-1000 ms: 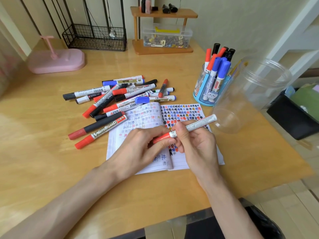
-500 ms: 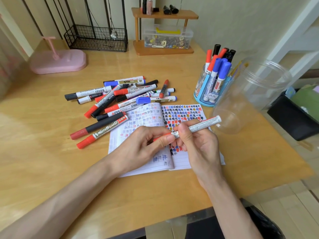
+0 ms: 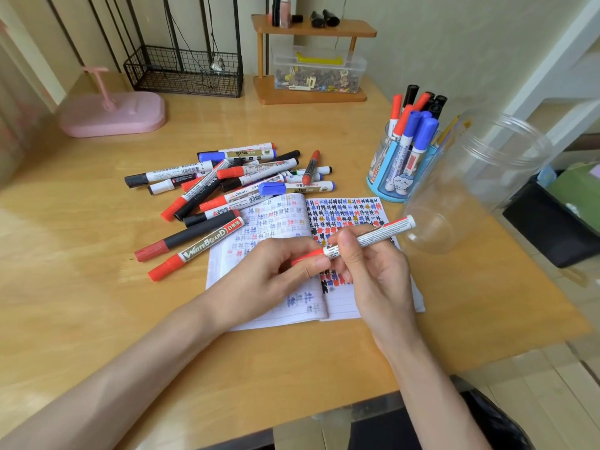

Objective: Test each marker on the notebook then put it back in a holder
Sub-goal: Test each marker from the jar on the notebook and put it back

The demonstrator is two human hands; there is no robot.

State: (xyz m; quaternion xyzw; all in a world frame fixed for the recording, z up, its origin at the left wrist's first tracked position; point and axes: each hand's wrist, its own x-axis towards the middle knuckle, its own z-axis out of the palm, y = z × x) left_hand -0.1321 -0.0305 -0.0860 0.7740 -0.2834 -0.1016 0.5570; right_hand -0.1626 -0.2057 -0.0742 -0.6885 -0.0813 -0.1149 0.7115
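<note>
Marker, red, held above notebook centre; left hand pinched its cap, right hand curled round barrel. Uncapping seemingly in hand; straight pull along barrel advised. Holder stood at two o'clock

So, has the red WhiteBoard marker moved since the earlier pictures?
No. The WhiteBoard marker lies as before, its white end at the left edge of the notebook, its red cap pointing away from it.

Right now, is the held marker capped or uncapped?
Capped: the marker has its red cap seated against the barrel, pinched by the left hand; no tip shows.
</note>
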